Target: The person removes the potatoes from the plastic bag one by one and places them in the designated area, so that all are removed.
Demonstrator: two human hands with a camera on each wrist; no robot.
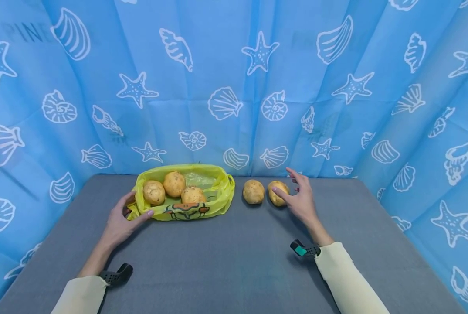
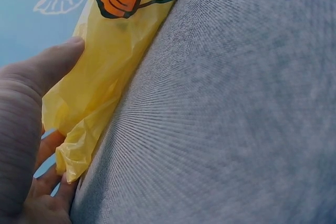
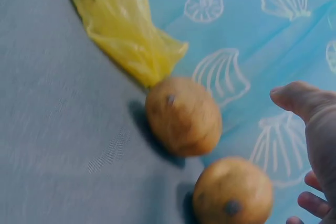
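A yellow plastic bag (image 1: 222,205) lies with its mouth spread wide. Inside it are three potatoes, among them a back potato (image 1: 174,184), a left potato (image 1: 154,192) and a front potato (image 1: 193,195). My left hand (image 1: 120,222) holds the bag's left end, thumb along the front side and fingers behind; in the left wrist view the thumb lies against the yellow plastic (image 2: 105,66). Right of the bag sit two more potatoes, an inner potato (image 1: 253,192) and an outer potato (image 1: 278,193). Over the outer one hovers my right hand (image 1: 302,200), thumb and fingers spread, holding nothing.
A grey cloth-covered table (image 1: 226,266) carries everything. Close behind the bag hangs a blue curtain (image 1: 226,126) with white shells and starfish, which also runs along both sides. Each wrist wears a black band, such as the left band (image 1: 117,275).
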